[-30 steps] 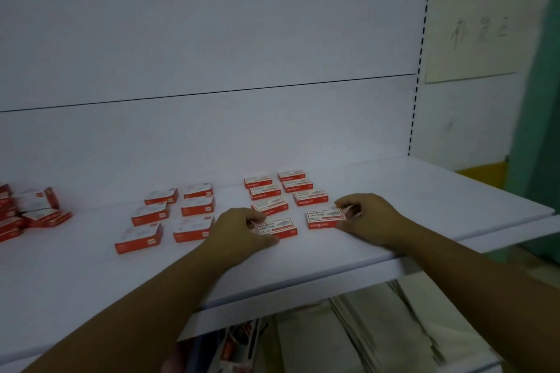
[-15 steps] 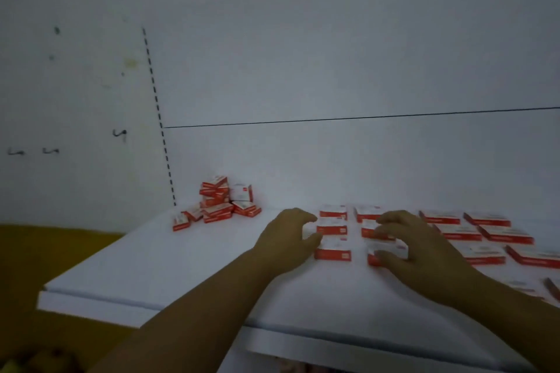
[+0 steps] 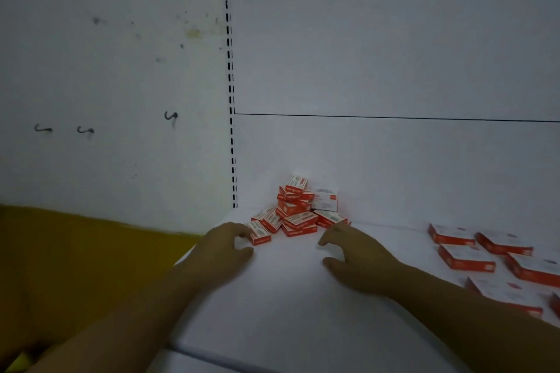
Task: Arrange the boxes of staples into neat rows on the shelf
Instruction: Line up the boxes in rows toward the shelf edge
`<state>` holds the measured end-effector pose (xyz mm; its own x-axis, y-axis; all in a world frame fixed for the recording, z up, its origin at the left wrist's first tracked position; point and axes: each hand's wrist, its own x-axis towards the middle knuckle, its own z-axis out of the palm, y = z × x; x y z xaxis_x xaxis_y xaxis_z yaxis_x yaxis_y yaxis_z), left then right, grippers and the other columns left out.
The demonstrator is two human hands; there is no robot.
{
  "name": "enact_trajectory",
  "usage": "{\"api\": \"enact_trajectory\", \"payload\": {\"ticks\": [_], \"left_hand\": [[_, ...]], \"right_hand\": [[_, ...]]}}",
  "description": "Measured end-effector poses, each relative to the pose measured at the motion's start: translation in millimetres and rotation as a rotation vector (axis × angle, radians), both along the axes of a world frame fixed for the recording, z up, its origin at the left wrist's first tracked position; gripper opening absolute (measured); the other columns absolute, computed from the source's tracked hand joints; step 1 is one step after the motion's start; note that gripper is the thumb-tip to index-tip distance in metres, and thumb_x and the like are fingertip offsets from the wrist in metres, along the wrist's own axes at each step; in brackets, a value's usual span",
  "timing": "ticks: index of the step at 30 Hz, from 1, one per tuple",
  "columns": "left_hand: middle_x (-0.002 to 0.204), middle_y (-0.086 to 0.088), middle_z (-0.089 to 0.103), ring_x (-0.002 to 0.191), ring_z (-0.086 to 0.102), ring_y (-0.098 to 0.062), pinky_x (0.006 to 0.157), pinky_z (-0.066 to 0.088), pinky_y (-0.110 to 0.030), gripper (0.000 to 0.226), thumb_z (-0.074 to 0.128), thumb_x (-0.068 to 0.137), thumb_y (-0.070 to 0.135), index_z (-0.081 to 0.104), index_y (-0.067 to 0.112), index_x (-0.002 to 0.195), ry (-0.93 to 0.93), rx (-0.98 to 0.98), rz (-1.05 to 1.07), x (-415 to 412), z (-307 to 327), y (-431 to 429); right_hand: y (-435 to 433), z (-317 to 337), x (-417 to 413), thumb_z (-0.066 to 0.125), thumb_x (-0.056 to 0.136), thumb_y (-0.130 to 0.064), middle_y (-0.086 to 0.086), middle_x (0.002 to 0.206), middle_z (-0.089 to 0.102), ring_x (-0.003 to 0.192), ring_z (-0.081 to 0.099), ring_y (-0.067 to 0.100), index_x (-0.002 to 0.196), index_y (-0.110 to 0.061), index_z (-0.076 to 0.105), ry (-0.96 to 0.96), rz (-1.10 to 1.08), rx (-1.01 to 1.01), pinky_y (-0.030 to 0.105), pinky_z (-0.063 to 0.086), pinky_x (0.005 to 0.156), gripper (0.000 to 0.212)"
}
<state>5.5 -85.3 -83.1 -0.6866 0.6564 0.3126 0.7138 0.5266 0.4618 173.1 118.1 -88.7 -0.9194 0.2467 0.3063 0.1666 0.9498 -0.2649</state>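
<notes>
While several boxes (image 3: 466, 257) lie in rows at the right of the shelf (image 3: 288, 297), a jumbled pile (image 3: 298, 212) waits unsorted in its back-left corner; the left hand (image 3: 222, 251) curls at the nearest box (image 3: 260, 234), grip unclear; the right hand (image 3: 356, 256) hovers beside it, loosely curled, empty.

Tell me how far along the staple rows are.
Done: boxes in rows lie flat on the shelf's right. In hand: left hand is at the pile's front box; right hand is empty beside it. Left: that whole heap in the back corner.
</notes>
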Motion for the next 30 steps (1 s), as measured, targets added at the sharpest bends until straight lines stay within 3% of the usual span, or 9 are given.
{"api": "enact_trajectory", "payload": {"ticks": [5, 10, 14, 19, 21, 25, 27, 30], "left_hand": [[0.116, 0.004, 0.057, 0.075, 0.047, 0.004, 0.067, 0.033, -0.010, 0.032, 0.058, 0.085, 0.019, 0.059, 0.024, 0.116, -0.005, 0.106, -0.068, -33, -5, 21], [0.129, 0.001, 0.053, 0.103, 0.048, -0.009, 0.087, 0.034, -0.016, 0.040, 0.051, 0.085, 0.008, 0.054, 0.022, 0.122, -0.068, -0.025, -0.089, -59, -12, 28], [0.116, 0.003, 0.059, 0.094, 0.052, -0.008, 0.082, 0.037, -0.018, 0.020, 0.069, 0.078, 0.027, 0.059, 0.031, 0.095, -0.032, -0.068, -0.122, -66, -10, 27], [0.105, 0.007, 0.064, 0.086, 0.057, -0.006, 0.069, 0.041, -0.013, 0.022, 0.076, 0.069, 0.032, 0.055, 0.033, 0.075, -0.017, -0.166, -0.117, -70, -2, 24], [0.102, 0.009, 0.061, 0.078, 0.052, -0.001, 0.060, 0.035, -0.008, 0.022, 0.074, 0.071, 0.033, 0.056, 0.035, 0.086, -0.012, -0.191, -0.101, -71, -1, 23], [0.109, 0.006, 0.057, 0.080, 0.045, -0.003, 0.063, 0.031, -0.009, 0.047, 0.067, 0.079, 0.032, 0.054, 0.026, 0.123, 0.006, -0.252, -0.120, -72, 1, 23], [0.113, 0.005, 0.062, 0.078, 0.047, -0.003, 0.065, 0.034, -0.012, 0.045, 0.068, 0.078, 0.033, 0.058, 0.023, 0.121, 0.024, -0.274, -0.144, -71, 3, 23], [0.098, 0.010, 0.063, 0.075, 0.053, -0.003, 0.060, 0.036, -0.013, 0.037, 0.075, 0.069, 0.039, 0.065, 0.028, 0.104, -0.006, -0.226, -0.156, -70, 1, 21]], "right_hand": [[5, 4, -50, 0.051, 0.090, -0.029, -0.003, 0.144, 0.039, 0.131, 0.036, 0.014, 0.136, -0.023, 0.041, 0.035, -0.058, 0.037, 0.031, 0.029, 0.109, 0.048], [11, -3, -73, 0.045, 0.092, -0.022, 0.000, 0.151, 0.031, 0.137, 0.030, 0.020, 0.143, -0.020, 0.029, -0.044, -0.118, 0.043, 0.041, 0.027, 0.114, 0.053], [14, -6, -77, 0.051, 0.090, -0.024, 0.004, 0.138, 0.046, 0.125, 0.042, 0.021, 0.137, -0.020, 0.039, 0.027, -0.132, 0.079, 0.038, 0.036, 0.106, 0.048], [17, 0, -78, 0.054, 0.088, -0.025, 0.003, 0.125, 0.053, 0.113, 0.049, 0.019, 0.121, -0.020, 0.056, 0.059, -0.119, 0.054, 0.036, 0.043, 0.098, 0.033], [17, 1, -78, 0.054, 0.088, -0.023, 0.002, 0.124, 0.056, 0.110, 0.053, 0.020, 0.115, -0.022, 0.055, 0.034, -0.125, -0.010, 0.036, 0.045, 0.097, 0.027], [16, 5, -75, 0.065, 0.082, -0.027, 0.001, 0.114, 0.061, 0.099, 0.057, 0.017, 0.107, -0.022, 0.058, 0.017, -0.133, -0.074, 0.032, 0.047, 0.088, 0.026], [14, 5, -72, 0.070, 0.077, -0.029, 0.001, 0.112, 0.062, 0.097, 0.057, 0.017, 0.105, -0.020, 0.061, 0.023, -0.149, -0.111, 0.030, 0.047, 0.085, 0.031], [15, 1, -61, 0.077, 0.070, -0.034, -0.004, 0.105, 0.060, 0.090, 0.055, 0.011, 0.101, -0.021, 0.061, 0.008, -0.204, -0.182, 0.024, 0.046, 0.078, 0.038]]}}
